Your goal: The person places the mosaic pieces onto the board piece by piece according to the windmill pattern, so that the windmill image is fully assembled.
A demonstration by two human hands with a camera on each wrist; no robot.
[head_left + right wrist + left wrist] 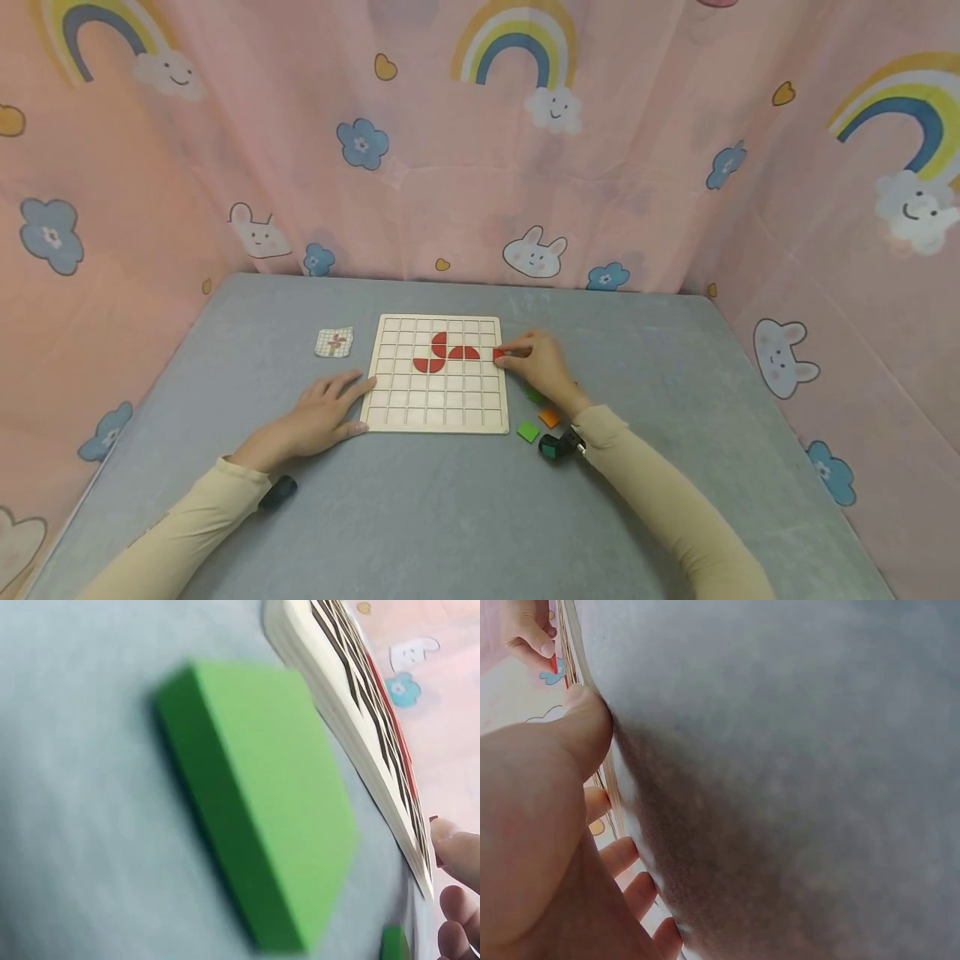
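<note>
A wooden grid board (pixel 390 392) lies flat on the table, with several red quarter-circle tiles (pixel 439 343) set in squares around its upper middle. My left hand (pixel 318 418) rests on the table, its spread thumb and fingers touching the board's left edge. At the board's right edge, my right hand (pixel 546 367) pinches a small red tile (pixel 498 354) between thumb and fingers; its full shape is hidden. Beneath the right forearm lie a green tile (pixel 528 431) and an orange tile (pixel 550 417). One green tile (pixel 277 795) looms large in the right wrist view.
A small card (pixel 333 342) printed with a gridded picture lies left of the board. Another green tile (pixel 534 395) is partly covered by the right hand. Pink patterned curtains (pixel 465 183) surround the grey table (pixel 420 517) at the back and sides.
</note>
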